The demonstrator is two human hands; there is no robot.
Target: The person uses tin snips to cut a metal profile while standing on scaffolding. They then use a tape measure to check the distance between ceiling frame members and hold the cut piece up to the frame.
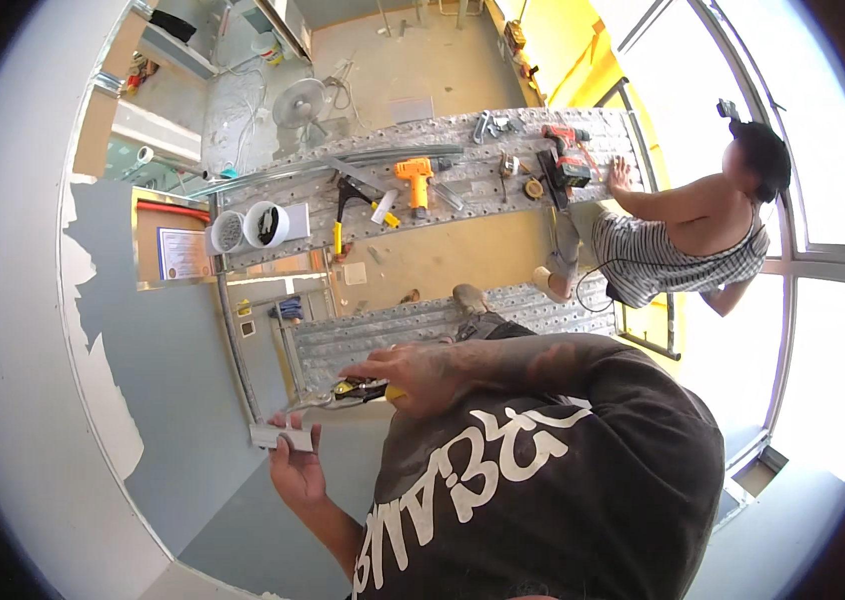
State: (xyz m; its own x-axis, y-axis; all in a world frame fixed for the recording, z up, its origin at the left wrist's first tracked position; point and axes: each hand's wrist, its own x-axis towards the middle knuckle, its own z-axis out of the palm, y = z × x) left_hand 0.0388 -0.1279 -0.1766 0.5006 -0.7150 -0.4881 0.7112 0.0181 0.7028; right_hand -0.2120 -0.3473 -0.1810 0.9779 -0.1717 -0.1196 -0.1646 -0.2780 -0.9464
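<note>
While the yellow-handled snips (355,390) are gripped in the right hand (421,373) (blade opening cannot be told), the short metal profile (285,438) is pinched by the left hand (299,474), thumb against fingers, near the blade tips. Light, stiff handling is expected; flat faces should be held, edges avoided.

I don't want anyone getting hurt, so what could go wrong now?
The left hand grips a short pale strip close to the tips of the yellow-handled snips in the right hand, so a slip might nip that bare hand. And the orange drill sits near the edge of the gray platform, so a bump could knock it down.
</note>
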